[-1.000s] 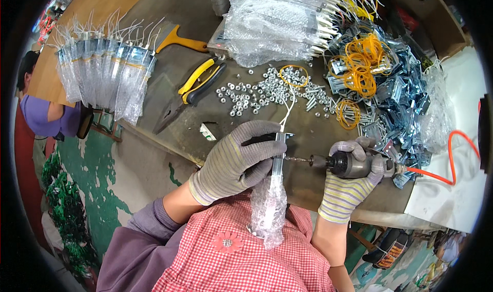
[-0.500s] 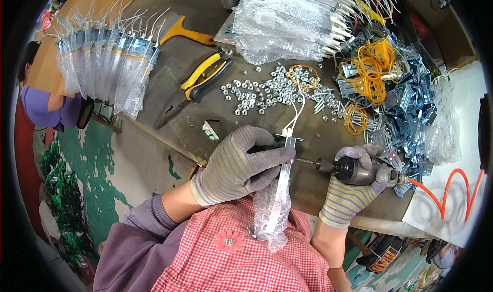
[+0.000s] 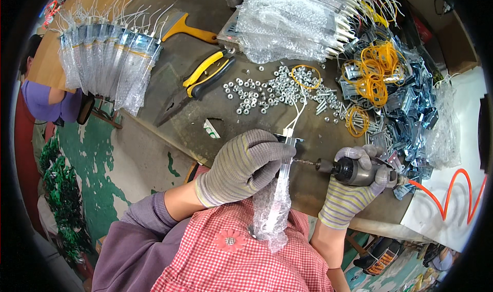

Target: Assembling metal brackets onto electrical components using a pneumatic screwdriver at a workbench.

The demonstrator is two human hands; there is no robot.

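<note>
A worker in striped grey gloves holds a bubble-wrapped part (image 3: 272,212) at the near edge of a brown counter (image 3: 318,122). The left hand (image 3: 251,161), back upward, comes in from the lower left with fingers curled closed around the part's metal end; the wrapped length hangs over the edge against a red checked apron (image 3: 215,266), and white wires (image 3: 295,116) stretch onto the counter. The right hand (image 3: 354,181) rises from the lower right, its fingers wrapped around the body of a dark power driver (image 3: 357,171). The tool's bit points left at the part's side; whether they touch cannot be told. An orange hose (image 3: 443,216) trails from the driver toward the counter's right end.

Nuts (image 3: 282,84) lie scattered mid-counter. Metal brackets (image 3: 405,122) and yellow rubber bands (image 3: 377,69) heap toward the right end, wrapped pieces (image 3: 287,25) are stacked along the far side, and yellow-and-black pliers (image 3: 205,71) point toward the near edge's left stretch. At the left end, a banded row of wrapped pieces (image 3: 110,61) overhangs that edge. Beyond it, a person in purple (image 3: 49,104) is partly visible, above a floor (image 3: 133,148) of flaking green paint.
</note>
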